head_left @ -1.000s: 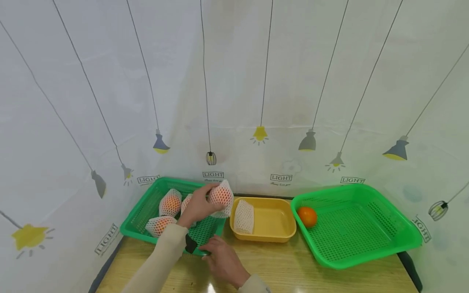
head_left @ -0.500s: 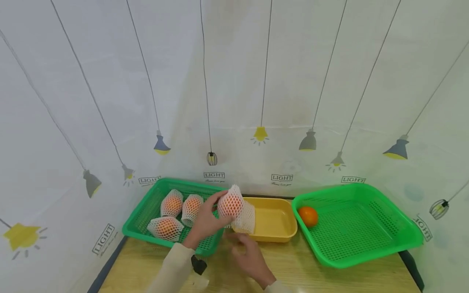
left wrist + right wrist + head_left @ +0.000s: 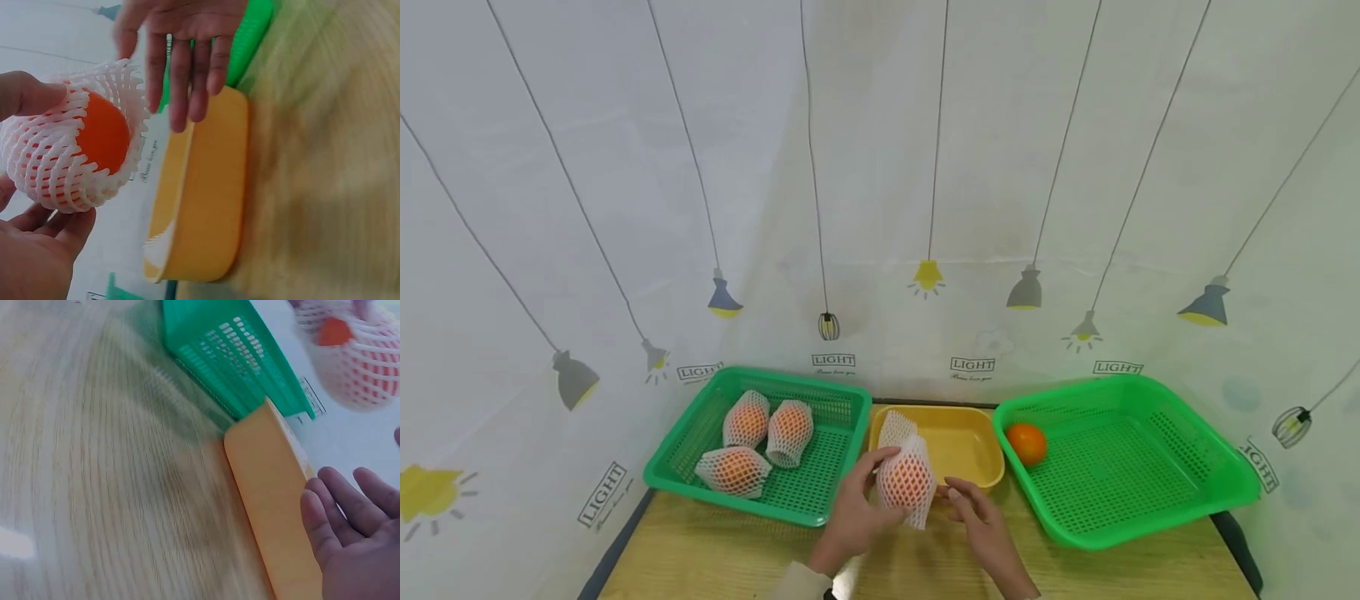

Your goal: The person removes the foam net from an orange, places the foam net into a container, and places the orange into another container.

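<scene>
My left hand (image 3: 856, 515) grips an orange (image 3: 105, 134) wrapped in a white foam net sleeve (image 3: 912, 482), held above the table in front of the yellow tray (image 3: 973, 454). The left wrist view shows the thumb and fingertips round the sleeve, with bare orange peel at its open end. My right hand (image 3: 987, 533) is just right of the wrapped orange, apart from it, holding nothing; its fingers look extended in the left wrist view. An orange-free foam net (image 3: 895, 425) lies in the tray's left end, partly hidden behind the held fruit.
At the left, a dark green basket (image 3: 827, 446) holds 3 net-wrapped oranges (image 3: 747, 421). A bright green basket (image 3: 1127, 475) on the right has a bare orange (image 3: 1027, 444) at its left side. A printed white curtain (image 3: 880, 208) hangs behind.
The left hand has carried the wrapped orange rightward out of the dark green basket to in front of the tray. The right hand has left that basket's rim and moved right.
</scene>
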A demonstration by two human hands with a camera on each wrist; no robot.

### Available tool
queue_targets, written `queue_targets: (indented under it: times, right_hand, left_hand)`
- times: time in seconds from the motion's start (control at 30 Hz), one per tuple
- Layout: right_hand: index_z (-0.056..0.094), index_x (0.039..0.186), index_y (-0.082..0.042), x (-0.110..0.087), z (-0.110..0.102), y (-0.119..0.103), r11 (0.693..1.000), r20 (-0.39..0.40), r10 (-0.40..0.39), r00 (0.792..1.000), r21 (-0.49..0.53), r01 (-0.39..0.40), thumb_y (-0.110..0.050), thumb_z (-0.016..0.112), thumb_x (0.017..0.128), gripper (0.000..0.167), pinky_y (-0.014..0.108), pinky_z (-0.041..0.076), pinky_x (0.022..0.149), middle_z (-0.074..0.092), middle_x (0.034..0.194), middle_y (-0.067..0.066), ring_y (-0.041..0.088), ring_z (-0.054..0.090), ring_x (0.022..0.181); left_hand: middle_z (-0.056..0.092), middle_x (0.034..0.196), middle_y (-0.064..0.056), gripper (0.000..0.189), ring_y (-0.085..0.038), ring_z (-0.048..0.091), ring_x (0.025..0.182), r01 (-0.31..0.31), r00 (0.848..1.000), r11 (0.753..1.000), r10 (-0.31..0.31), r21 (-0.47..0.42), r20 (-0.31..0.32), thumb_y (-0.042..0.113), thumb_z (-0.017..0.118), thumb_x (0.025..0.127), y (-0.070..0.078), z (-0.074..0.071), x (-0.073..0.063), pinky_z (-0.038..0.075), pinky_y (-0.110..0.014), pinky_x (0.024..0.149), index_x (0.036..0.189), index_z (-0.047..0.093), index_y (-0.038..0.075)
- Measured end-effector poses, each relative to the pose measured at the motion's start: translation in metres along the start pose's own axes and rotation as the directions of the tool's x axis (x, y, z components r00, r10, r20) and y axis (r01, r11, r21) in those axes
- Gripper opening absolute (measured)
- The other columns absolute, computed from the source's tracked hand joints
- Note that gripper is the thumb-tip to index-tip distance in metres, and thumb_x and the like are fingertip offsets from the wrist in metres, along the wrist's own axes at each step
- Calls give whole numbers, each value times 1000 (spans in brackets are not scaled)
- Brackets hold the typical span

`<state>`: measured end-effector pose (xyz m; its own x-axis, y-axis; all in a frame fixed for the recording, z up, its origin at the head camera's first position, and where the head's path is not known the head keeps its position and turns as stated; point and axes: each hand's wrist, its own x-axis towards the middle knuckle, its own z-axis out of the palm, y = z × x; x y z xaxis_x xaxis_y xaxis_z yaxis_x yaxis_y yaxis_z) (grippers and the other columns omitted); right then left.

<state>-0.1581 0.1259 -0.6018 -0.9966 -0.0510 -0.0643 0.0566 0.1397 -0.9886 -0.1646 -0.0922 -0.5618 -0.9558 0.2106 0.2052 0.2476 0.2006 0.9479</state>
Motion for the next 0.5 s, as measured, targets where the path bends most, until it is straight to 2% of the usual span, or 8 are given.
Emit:
queue_targets:
  times: [0.2, 0.27, 0.4, 0.5]
  right_hand:
    - [51, 147, -1, -2, -6, 10, 996, 51, 44, 998, 79, -47, -31, 57, 106, 51, 42, 58, 94, 66, 132, 21, 13, 69, 105]
    - [45, 151, 1, -2, -6, 12, 992, 91, 54, 994, 107, -64, -29, 58, 105, 57, 39, 58, 95, 60, 140, 25, 9, 67, 108]
    - [35, 157, 1, -3, -4, 17, 988, 164, 73, 984, 123, -94, -30, 62, 103, 68, 32, 55, 98, 48, 153, 28, 21, 60, 130]
    - [34, 159, -1, -5, -2, 20, 989, 196, 86, 977, 99, -107, -31, 67, 100, 74, 35, 56, 99, 47, 154, 28, 34, 55, 134]
  left_hand:
    - [51, 150, -4, 80, -30, 54, 135, 39, 998, 998, -36, -42, 50, 10, 85, 77, -18, 22, -12, 46, -48, 111, 146, 51, 27]
    - [51, 151, -2, 79, -30, 52, 138, 67, 996, 996, -64, -61, 60, 10, 85, 78, -23, 27, -16, 44, -49, 113, 146, 51, 30]
    - [52, 152, -3, 77, -30, 50, 141, 64, 995, 996, -59, -66, 77, 7, 84, 79, -35, 35, -22, 42, -42, 115, 146, 52, 27]
    - [51, 152, -4, 74, -30, 48, 142, 48, 994, 996, -40, -78, 104, 5, 83, 80, -43, 39, -26, 41, -33, 114, 145, 53, 23]
